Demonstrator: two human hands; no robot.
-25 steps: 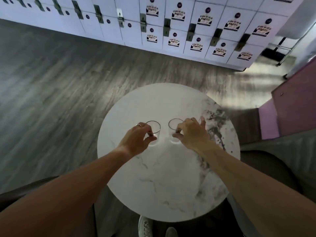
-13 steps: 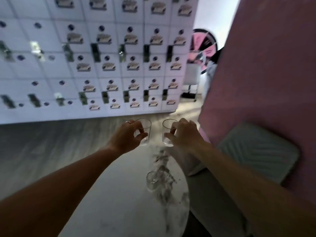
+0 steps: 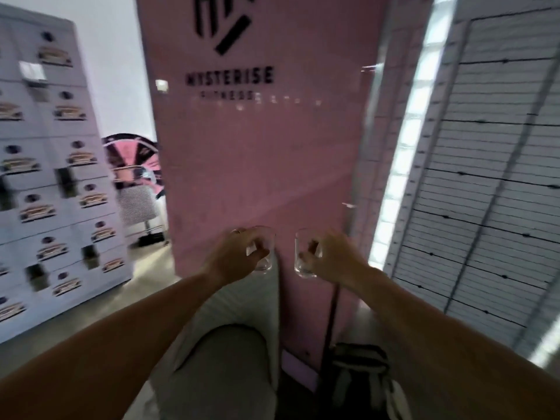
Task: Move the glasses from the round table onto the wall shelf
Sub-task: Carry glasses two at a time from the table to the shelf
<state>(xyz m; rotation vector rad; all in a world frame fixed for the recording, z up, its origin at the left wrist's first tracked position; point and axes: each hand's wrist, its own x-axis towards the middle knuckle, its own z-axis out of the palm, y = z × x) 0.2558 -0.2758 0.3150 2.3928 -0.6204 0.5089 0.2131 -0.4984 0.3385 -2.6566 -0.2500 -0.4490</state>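
Note:
My left hand (image 3: 235, 257) grips a small clear glass (image 3: 266, 256), held upright in the air. A second clear glass (image 3: 303, 257) is held the same way in my right hand (image 3: 335, 256). The two glasses are side by side, a small gap between them, in front of a pink wall panel (image 3: 257, 165). The round table and the wall shelf are out of view.
White lockers (image 3: 51, 192) line the left side. A grey cushioned seat (image 3: 230, 344) lies below my arms, a dark striped bag (image 3: 360, 380) beside it. White slatted panels (image 3: 491, 177) stand at the right, past a bright strip (image 3: 400, 168). A pink wheel (image 3: 133, 165) stands behind a chair.
Both glasses were lifted off the round table. My view has swung up and to the right, from the table and lockers to the pink panel; the table has left the view.

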